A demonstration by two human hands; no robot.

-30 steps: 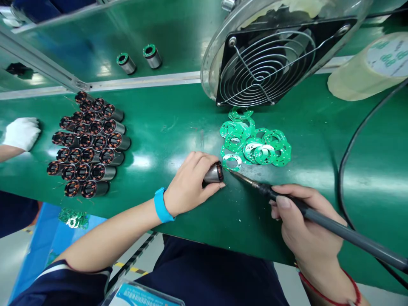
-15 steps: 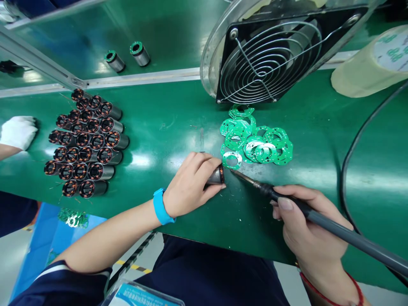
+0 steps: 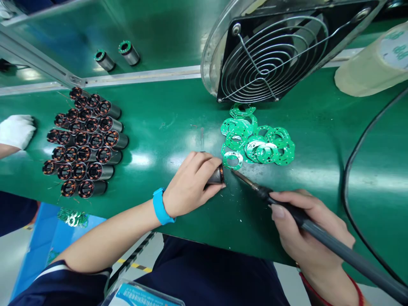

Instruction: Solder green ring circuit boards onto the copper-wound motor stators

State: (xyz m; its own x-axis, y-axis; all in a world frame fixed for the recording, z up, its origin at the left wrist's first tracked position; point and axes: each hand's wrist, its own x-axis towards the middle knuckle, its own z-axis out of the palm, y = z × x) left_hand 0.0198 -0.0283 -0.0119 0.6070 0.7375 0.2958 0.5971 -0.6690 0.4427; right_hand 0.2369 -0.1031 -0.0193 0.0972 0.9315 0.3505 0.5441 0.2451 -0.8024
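My left hand [image 3: 191, 183] is wrapped round a small metal motor stator [image 3: 216, 175] lying on its side on the green bench [image 3: 165, 123]. My right hand [image 3: 306, 238] grips a grey soldering iron [image 3: 321, 236] like a pen. Its tip [image 3: 234, 172] sits just right of the stator's open end, beside a green ring-shaped circuit board [image 3: 232, 160]. A heap of the same green boards [image 3: 258, 140] lies just beyond the tip.
A stack of several copper-wound stators [image 3: 84, 144] lies at the left. Two more stators [image 3: 116, 54] stand on the far belt. A caged fan [image 3: 274, 51] stands behind the boards, a tape roll [image 3: 372, 63] at the right, a black cable [image 3: 353, 178] beside it. Another person's white-gloved hand [image 3: 17, 129] rests at the left edge.
My view has shifted slightly. Both hands stay in place, with the iron's tip still by the stator's end.
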